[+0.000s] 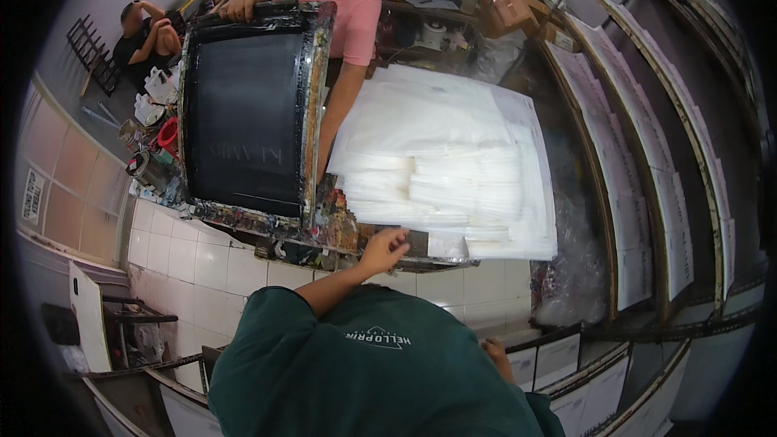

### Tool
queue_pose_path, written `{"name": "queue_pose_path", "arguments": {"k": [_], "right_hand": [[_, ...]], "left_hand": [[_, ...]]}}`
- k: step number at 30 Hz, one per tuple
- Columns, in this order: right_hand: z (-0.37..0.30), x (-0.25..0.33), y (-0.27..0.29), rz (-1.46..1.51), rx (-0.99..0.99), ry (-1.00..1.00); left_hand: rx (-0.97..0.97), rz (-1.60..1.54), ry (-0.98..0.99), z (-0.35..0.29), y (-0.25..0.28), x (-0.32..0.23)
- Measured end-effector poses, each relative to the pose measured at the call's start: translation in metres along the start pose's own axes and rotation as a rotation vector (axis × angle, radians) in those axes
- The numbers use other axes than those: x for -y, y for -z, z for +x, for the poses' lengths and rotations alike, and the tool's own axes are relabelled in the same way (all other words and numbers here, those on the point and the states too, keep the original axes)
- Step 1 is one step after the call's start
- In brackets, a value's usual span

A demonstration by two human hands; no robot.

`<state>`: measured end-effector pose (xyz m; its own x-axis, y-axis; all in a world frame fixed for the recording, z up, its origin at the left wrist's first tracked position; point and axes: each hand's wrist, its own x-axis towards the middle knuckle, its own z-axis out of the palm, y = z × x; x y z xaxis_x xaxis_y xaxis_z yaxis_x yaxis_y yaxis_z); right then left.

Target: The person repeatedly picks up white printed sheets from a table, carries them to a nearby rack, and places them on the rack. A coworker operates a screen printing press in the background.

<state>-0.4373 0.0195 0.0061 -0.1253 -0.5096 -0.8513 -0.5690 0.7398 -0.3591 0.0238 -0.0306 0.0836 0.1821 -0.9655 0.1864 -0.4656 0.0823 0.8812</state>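
My left hand (384,252) hovers at the near edge of the worktable, by the front of a pile of white plastic-looking bags (453,170). Its fingers are loosely bent and slightly apart, and nothing shows in them. Low at my right side is my right hand (497,358), mostly hidden by my green shirt, so its fingers are unclear. Across the table a person in a pink shirt (362,24) grips the top of a screen-printing frame (247,113), which is tilted upright with its dark mesh toward me. That person's other arm reaches down beside the frame toward the bags.
Drying racks (611,186) with printed white sheets stand on the right. Paint-stained containers and a red bucket (167,137) crowd the far left. Another person (146,40) sits at the back left. More racks (583,392) lie close on my near side, above a tiled floor (190,263).
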Motion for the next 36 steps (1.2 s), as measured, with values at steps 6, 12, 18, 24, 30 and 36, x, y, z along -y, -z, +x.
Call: {"name": "queue_pose_path", "arguments": {"k": [6,12,18,24,30,36], "right_hand": [[0.009,-0.018,-0.002,0.115,-0.002,-0.069],[0.028,-0.025,-0.004,0.205,-0.006,0.027],[0.014,0.015,0.004,0.02,-0.024,0.081],[0.017,0.043,-0.006,-0.076,-0.058,0.263],[-0.042,0.141,-0.028,0.087,-0.022,0.577],[-0.15,0.303,-0.035,0.752,0.004,0.899]], "left_hand": [[-0.253,-0.241,0.184,0.015,0.013,-0.006],[-0.429,-1.511,0.66,0.044,0.023,0.013],[-0.502,-1.779,0.546,0.101,0.012,0.039],[-0.706,-1.666,0.719,0.158,-0.009,0.03],[-0.653,-1.398,0.479,0.154,-0.017,-0.093],[-0.197,-1.373,0.572,0.101,-0.04,-0.187]]}}
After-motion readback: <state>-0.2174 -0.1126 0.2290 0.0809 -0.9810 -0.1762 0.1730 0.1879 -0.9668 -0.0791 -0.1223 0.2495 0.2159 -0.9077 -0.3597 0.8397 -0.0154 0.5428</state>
